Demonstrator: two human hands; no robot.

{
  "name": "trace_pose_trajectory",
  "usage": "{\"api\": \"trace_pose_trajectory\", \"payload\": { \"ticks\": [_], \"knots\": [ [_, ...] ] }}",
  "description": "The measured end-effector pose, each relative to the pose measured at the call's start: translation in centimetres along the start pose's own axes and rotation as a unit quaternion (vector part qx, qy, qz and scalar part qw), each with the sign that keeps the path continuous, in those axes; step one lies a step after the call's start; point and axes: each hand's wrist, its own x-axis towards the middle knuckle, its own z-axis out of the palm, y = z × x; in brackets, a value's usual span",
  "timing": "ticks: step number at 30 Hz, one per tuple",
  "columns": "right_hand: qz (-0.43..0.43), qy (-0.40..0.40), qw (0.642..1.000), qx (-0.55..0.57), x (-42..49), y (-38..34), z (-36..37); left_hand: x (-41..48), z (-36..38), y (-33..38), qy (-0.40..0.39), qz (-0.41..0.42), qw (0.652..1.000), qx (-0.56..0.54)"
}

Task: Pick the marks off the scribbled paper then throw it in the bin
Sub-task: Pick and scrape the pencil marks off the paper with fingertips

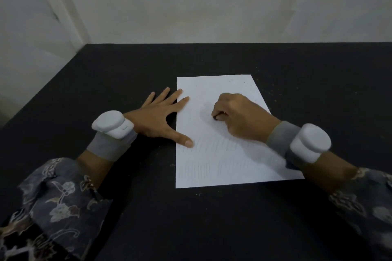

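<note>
A white sheet of paper (214,154) lies flat on the black table, with faint pencil scribbles across its lower half. My left hand (161,117) lies spread flat, its thumb and two fingertips pressing the paper's left edge. My right hand (241,118) is over the middle of the sheet, fingers curled and pinching a small dark object (216,117) against the paper; most of the object is hidden by my fingers. No bin is in view.
The black table (127,82) runs to a white wall at the back and ends at an edge on the left. Small crumbs are scattered on the table around the paper's top right. Both wrists carry white sensor units on grey bands.
</note>
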Motion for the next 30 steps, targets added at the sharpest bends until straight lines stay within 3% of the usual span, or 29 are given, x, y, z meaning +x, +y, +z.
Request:
{"api": "trace_pose_trajectory", "payload": {
  "ticks": [2,6,10,15,19,24,27,30],
  "knots": [
    [0.034,0.014,0.999,0.001,0.7,0.6,-0.3,0.1,0.0,-0.1,0.003,0.001,1.0,-0.001],
    [-0.037,-0.021,0.999,0.019,-0.3,-2.1,0.8,0.2,0.1,0.1,-0.005,-0.008,1.0,0.008],
    [0.048,0.024,0.998,0.023,1.4,0.8,0.2,0.2,0.0,0.0,0.0,-0.002,1.0,0.002],
    [-0.057,-0.025,0.998,0.01,0.2,-2.3,1.4,0.3,0.2,-0.1,-0.003,-0.005,1.0,0.011],
    [0.037,0.02,0.999,0.005,1.8,0.5,0.6,0.2,0.1,-0.1,-0.005,-0.002,1.0,0.008],
    [-0.038,-0.001,0.999,0.024,-0.2,-1.5,1.5,0.2,0.1,-0.1,0.003,-0.005,1.0,0.019],
    [0.063,0.057,0.995,0.059,0.2,1.3,0.7,0.2,0.2,-0.2,0.012,0.006,1.0,0.008],
    [0.181,0.11,0.952,0.223,-0.2,2.9,0.2,0.2,0.4,-0.4,0.032,0.013,0.999,-0.003]
  ]
}}
